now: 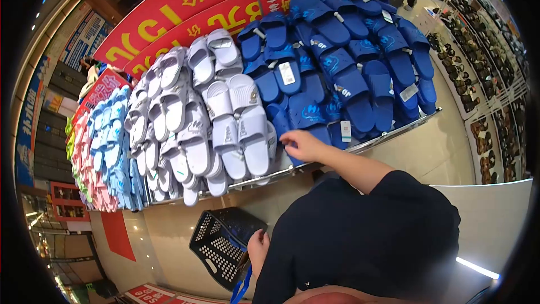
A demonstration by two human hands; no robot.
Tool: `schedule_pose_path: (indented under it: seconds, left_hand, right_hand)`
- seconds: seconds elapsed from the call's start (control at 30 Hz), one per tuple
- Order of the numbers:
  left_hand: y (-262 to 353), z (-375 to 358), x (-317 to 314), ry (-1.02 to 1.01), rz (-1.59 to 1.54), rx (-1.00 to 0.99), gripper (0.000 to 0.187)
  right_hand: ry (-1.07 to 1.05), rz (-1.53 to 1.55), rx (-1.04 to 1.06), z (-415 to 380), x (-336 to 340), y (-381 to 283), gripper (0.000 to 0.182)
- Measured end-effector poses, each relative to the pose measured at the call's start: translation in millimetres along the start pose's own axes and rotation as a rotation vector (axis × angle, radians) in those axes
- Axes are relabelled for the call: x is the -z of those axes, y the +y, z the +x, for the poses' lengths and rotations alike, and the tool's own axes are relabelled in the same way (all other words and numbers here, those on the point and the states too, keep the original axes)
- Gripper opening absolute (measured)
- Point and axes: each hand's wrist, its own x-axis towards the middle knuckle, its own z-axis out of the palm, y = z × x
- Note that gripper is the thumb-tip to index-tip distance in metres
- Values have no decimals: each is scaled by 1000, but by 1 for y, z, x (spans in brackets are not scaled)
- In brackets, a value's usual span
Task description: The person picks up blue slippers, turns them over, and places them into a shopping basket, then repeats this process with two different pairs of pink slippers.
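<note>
My right hand [302, 146] reaches to the front edge of the display, over the blue slippers [308, 114] and just right of the grey-white slippers [254, 129]. Its fingers are bent and slightly apart, and nothing shows in them. Down by my body is my left hand [258, 247], next to a black perforated basket [216, 242]. Its fingers are curled, and whether they hold anything is hidden. A blue strap [242, 285] hangs just below that hand. White tags [287, 73] are fixed to some blue slippers.
The display's metal rail [388, 134] runs along its front. Light blue slippers [107, 129] and pink slippers [84, 160] lie at the left. Red and yellow signs [185, 14] stand behind. Shoe racks [478, 79] line the right. Two people stand far back.
</note>
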Motion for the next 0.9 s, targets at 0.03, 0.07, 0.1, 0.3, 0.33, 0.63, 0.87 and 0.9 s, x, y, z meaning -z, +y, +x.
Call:
schedule_pose_path:
  seconds: [0.03, 0.07, 0.1, 0.3, 0.33, 0.63, 0.87, 0.9]
  left_hand:
    - [12, 8, -5, -29, 17, -31, 26]
    - [25, 18, -6, -54, 34, -60, 26]
    - [38, 28, -6, -74, 51, -84, 26]
    - [90, 58, -12, 22, 97, -139, 24]
    - [97, 59, -14, 47, 79, -143, 24]
    - [110, 43, -19, -37, 25, -42, 27]
    - [126, 54, 15, -65, -200, -98, 24]
    - [139, 58, 25, -94, -298, -100, 24]
  right_hand:
    - [123, -55, 50, 10, 27, -2, 33]
    - [296, -151, 129, 23, 58, 3, 31]
    - [473, -159, 145, 38, 94, 6, 29]
    - [838, -874, -305, 136, 295, 74, 52]
    - [718, -907, -515, 149, 311, 73, 57]
    - [719, -910, -550, 214, 331, 85, 39]
    - [905, -894, -67, 202, 325, 74, 28]
    - [944, -830, 40, 193, 314, 52, 24]
